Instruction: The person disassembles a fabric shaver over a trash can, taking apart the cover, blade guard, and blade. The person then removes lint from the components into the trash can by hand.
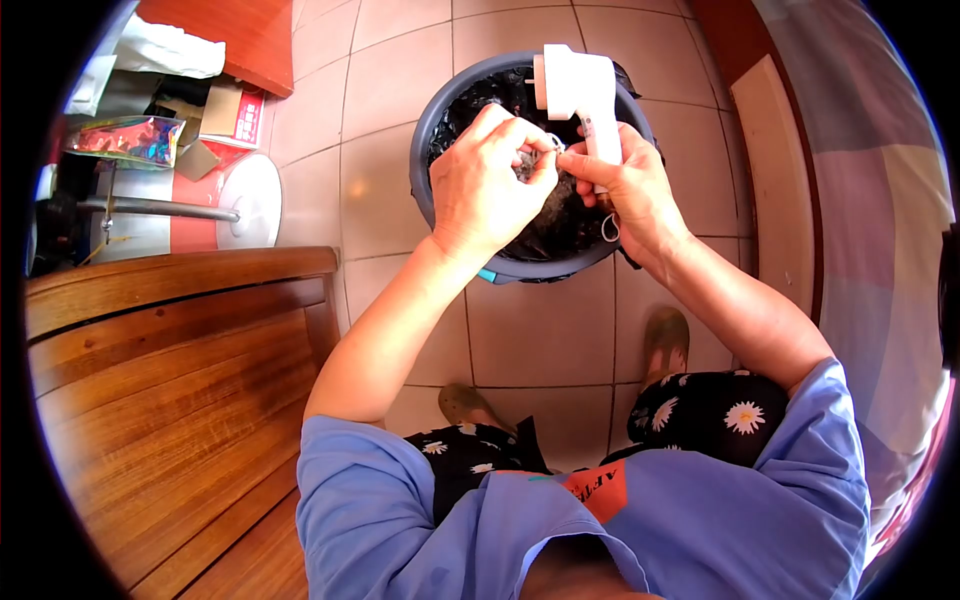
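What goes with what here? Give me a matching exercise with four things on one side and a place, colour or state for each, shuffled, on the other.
1. White device
2. Bin
3. Wooden furniture
4. Left hand

A. Brown, at the left of the view
B. Fingertips close to the right hand's thumb
C. Held in the right hand
D. Lined with black plastic

Pairs: 1-C, 2-D, 3-A, 4-B

White angled device [582,90] was upper centre, head up, pinkish end facing left, shaft down in right hand [645,190]; white loop [610,228] hung just below. Small pale piece [557,146], too small to identify, was pinched between left hand [488,180] and right thumb. Both over the grey, black-lined bin [422,170].
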A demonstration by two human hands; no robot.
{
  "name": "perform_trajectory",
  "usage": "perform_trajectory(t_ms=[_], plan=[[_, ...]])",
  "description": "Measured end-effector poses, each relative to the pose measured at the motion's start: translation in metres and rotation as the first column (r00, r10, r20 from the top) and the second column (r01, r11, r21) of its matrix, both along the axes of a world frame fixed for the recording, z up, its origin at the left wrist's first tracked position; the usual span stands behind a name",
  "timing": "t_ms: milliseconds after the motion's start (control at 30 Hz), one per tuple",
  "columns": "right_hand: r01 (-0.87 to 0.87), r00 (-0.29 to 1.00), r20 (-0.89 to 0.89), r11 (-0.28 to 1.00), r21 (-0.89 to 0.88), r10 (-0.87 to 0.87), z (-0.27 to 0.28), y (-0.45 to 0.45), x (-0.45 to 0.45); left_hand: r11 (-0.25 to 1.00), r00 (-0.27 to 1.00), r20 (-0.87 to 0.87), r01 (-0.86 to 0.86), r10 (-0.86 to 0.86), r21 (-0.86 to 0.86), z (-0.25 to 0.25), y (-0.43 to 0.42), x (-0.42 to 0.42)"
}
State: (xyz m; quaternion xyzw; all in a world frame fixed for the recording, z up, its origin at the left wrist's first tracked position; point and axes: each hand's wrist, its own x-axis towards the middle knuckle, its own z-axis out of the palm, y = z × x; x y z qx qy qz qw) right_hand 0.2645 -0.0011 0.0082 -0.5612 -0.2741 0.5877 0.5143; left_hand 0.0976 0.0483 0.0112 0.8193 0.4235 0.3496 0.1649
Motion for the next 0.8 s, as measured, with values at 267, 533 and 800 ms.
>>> perform_trajectory(t_ms=[267,533,800], plan=[[-0.022,0.998,0.056,0.996,0.089,0.017,0.0015,-0.0012,-0.0022,0.999,0.999,-0.023,0.027,-0.026,0.039,-0.0015,0.0006,-0.0003],[-0.034,0.998,0.054,0.996,0.086,0.029,-0.0011,-0.0010,-0.0018,0.997,0.994,-0.103,0.039,-0.031,0.072,-0.0033,-0.0007,-0.0004],[0.012,1.000,0.023,1.000,0.016,-0.012,0.0001,-0.0008,-0.0038,0.997,0.992,-0.125,-0.012,0.022,0.079,-0.0047,-0.0001,0.0030]])
